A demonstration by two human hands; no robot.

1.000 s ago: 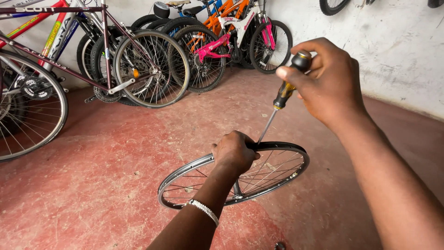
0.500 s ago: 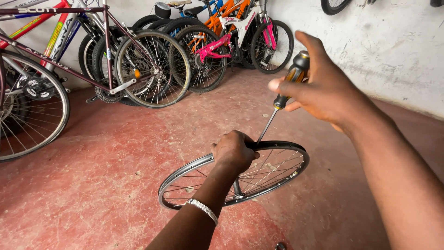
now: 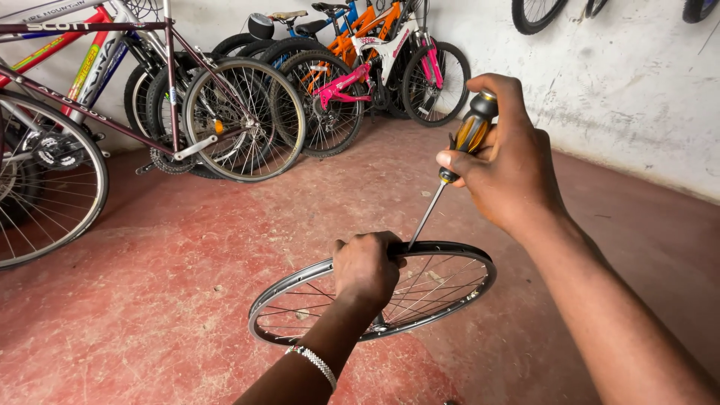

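- Now the left hand (image 3: 365, 268) is closed in a fist around the near top part of a bare wheel rim (image 3: 480, 271), and it holds the rim above the red floor (image 3: 150, 300).
- The rim is black and silver with thin spokes, has no tyre on it, and is tilted so that its far side sits lower right of the fist.
- A beaded white bracelet (image 3: 315, 364) goes around the left wrist.
- The right hand (image 3: 510, 169) is closed around a screwdriver (image 3: 450, 169) with an orange and black handle; the thumb and fingers wrap the handle near its top.
- The metal shaft of the screwdriver points down and to the left, and its tip meets the rim just beside the left fist; I cannot tell what exactly the tip touches.
- Both forearms come in from the bottom of the view, the right one from the lower right corner.
- Behind the hands, several bicycles (image 3: 225, 112) stand in a row against the white wall (image 3: 615, 97), among them an orange one and one with pink parts.
- At the left edge, a large bicycle wheel (image 3: 45, 187) with a frame above it is near the camera.
- More wheels hang high on the wall at the top right, only partly in view.
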